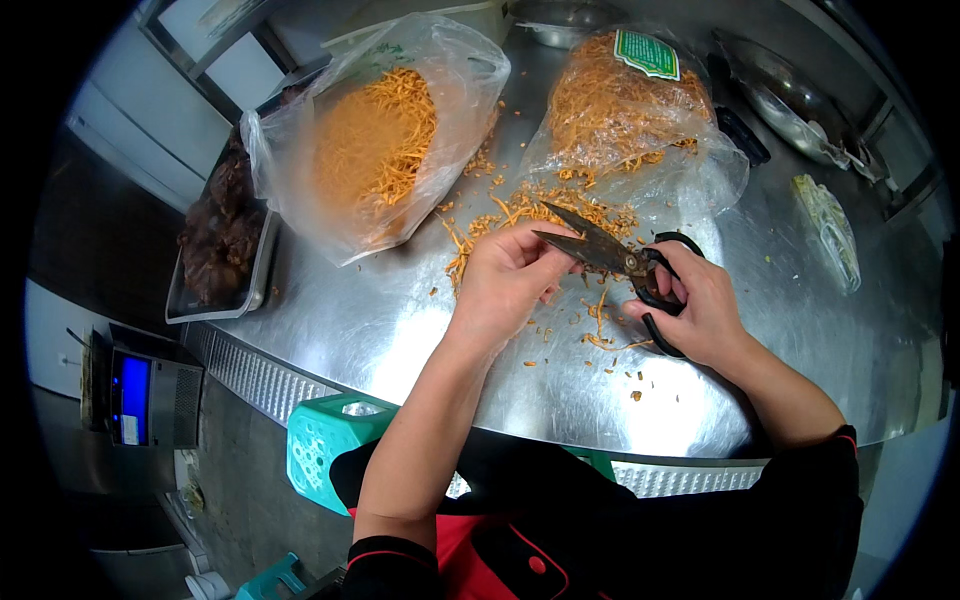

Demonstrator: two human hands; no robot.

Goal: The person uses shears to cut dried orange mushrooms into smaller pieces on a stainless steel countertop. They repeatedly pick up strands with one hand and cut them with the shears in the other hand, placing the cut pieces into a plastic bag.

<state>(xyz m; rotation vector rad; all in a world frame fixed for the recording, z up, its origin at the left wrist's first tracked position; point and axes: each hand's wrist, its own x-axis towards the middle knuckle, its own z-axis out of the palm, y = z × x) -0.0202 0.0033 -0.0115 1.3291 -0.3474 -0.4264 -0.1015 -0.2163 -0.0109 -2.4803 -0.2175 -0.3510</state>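
Note:
My right hand [694, 296] grips a pair of scissors [611, 251] by its black handles, thumb in one loop. The dark, worn blades are spread apart and point up-left, over the fingertips of my left hand [510, 274]. Those fingers are pinched together on a bit of dried orange strand, mostly hidden by the fingers and blades. Behind both hands lies a loose heap of dried orange strands [525, 206], which look like cordyceps. Short cut pieces [636, 395] and a few longer strands [600, 337] are scattered on the steel table in front of the scissors.
An open plastic bag [409, 139] of orange strands stands back left; a fuller clear bag [622, 105] with a green label lies back right. A metal tray [259, 296] of dark brown meat-like pieces sits at the left edge. A wrapped green-white packet [827, 232] and metal pan [787, 97] are rightward.

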